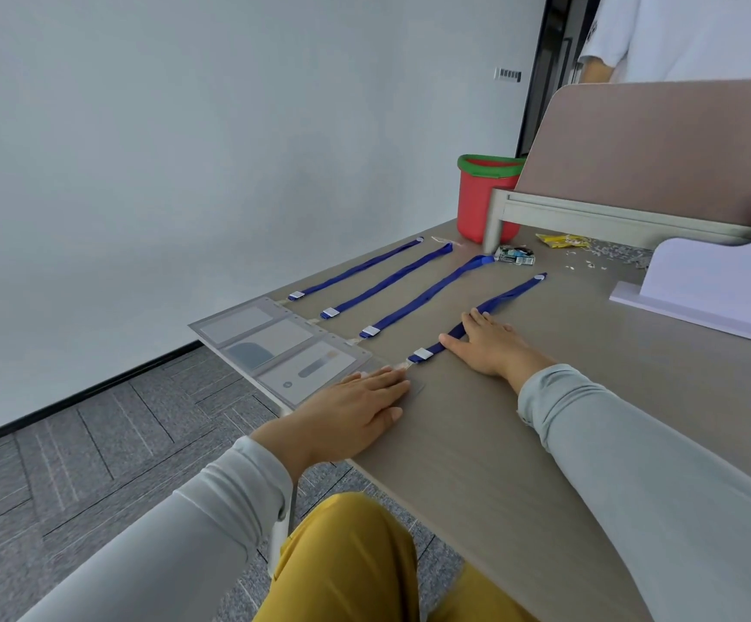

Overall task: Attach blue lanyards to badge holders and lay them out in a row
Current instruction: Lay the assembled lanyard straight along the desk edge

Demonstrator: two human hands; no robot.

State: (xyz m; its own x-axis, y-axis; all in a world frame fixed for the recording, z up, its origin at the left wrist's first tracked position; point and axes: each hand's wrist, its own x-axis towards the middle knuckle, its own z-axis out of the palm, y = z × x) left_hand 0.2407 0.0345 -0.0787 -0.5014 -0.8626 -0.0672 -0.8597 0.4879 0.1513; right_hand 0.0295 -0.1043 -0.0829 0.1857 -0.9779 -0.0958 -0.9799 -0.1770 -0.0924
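Three badge holders (275,347) lie at the left edge of the tabletop (544,442), their lanyards (382,285) running away to the upper right. Next in the row, the left hand (355,410) rests flat with straight fingers over a fourth holder, which is mostly hidden. The fourth lanyard (510,293) follows the same diagonal, pressed down by the flat, spread right hand (495,347), the nearer hand to the strap. Bare tabletop opens rightward, likely room for another set.

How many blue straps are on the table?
4, side by side on the table: the far-left strap, the second, the third, and the fourth, which lies under the right hand. None seems hidden.
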